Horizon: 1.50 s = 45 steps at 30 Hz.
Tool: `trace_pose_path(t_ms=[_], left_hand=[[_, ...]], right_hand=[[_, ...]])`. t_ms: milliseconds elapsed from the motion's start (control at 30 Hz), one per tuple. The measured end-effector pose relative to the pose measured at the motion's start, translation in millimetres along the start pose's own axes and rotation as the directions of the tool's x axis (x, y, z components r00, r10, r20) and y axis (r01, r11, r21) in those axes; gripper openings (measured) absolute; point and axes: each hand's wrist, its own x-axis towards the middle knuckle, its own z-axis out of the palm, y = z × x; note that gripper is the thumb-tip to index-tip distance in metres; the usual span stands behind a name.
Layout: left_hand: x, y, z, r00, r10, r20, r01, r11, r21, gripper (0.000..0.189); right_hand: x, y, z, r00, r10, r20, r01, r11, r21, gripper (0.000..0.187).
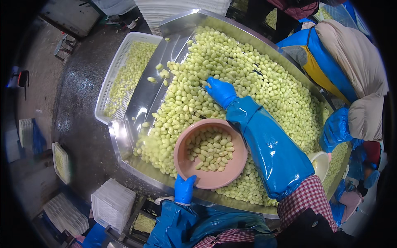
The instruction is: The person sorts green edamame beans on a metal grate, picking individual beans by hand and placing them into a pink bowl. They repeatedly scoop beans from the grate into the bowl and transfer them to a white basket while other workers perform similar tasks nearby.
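A pink plastic basin (211, 183) stands over the bed of fruit, with a layer of pale green oval fruit inside it. My left hand (184, 189), in a blue glove, grips the basin's near rim with the thumb on top. Beyond the basin my right hand (220, 92), also blue-gloved, reaches into loose oval, grape-like fruit (192, 86). Its fingers are bent towards the fruit, and their undersides are hidden, so a held piece cannot be made out. The fruit covers most of a stainless steel sorting table (150, 83) with raised edges.
A white perforated crate (105, 102) of fruit sits against the table's left end. Stacked white crates (113, 203) stand at lower left. On the right, a co-worker's blue sleeve (336, 127) is near a white bowl (319, 164). The floor (83, 102) looks wet.
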Motion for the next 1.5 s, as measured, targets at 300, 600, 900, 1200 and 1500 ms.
trace_pose_path(t_ms=[300, 600, 900, 1200, 1500], left_hand=[[1, 1, 1, 1.000, 0.011, -0.021, -0.010, 0.999, 0.045, 0.034], [0, 7, 4, 0.997, 0.081, 0.004, -0.082, 0.993, 0.080, 0.031], [-7, 14, 11, 0.998, 0.041, -0.036, -0.038, 0.996, 0.079, 0.045], [-4, 7, 9, 0.988, 0.150, -0.021, -0.150, 0.989, 0.013, 0.027], [-1, 5, 5, 0.997, 0.068, -0.035, -0.066, 0.996, 0.052, 0.029]], right_hand=[[-84, 80, -62, 0.914, 0.399, 0.068, -0.366, 0.744, 0.559, 0.045], [-183, 116, -92, 0.779, 0.615, 0.121, -0.492, 0.480, 0.726, 0.055], [-160, 55, -58, 0.937, 0.344, -0.067, -0.320, 0.917, 0.237, 0.032], [-187, 1, -98, 0.887, 0.333, 0.319, -0.429, 0.343, 0.836, 0.029], [-161, 68, -46, 0.969, 0.216, -0.117, -0.214, 0.976, 0.028, 0.024]])
